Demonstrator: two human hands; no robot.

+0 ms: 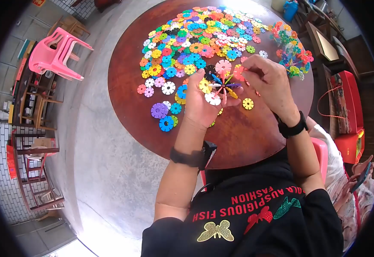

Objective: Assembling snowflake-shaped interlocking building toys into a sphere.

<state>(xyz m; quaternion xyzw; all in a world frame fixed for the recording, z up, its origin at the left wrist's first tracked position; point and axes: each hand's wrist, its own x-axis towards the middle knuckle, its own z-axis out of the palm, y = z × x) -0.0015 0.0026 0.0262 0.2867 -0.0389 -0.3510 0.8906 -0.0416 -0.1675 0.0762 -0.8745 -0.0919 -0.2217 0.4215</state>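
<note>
My left hand (202, 103) is closed around a small build of interlocking plastic flower discs (223, 85). Blue, purple, yellow and pink discs stand edge-on from its centre, while pink, black, yellow and white ones show around it. Just to the right, my right hand (270, 79) pinches a coral-pink flower disc (239, 73) at the build's upper right; whether the two touch I cannot tell. Beyond both hands, a wide heap of loose flower discs (204, 32) in many colours covers the far part of the round brown table (131, 103).
Finished clusters of joined discs (292, 47) stand at the table's right edge. A loose yellow disc (248, 103) lies near my right wrist. Pink stacked plastic chairs (56, 53) stand at the far left. At right, a seated person (354, 192) holds a phone beside a red bag (348, 103).
</note>
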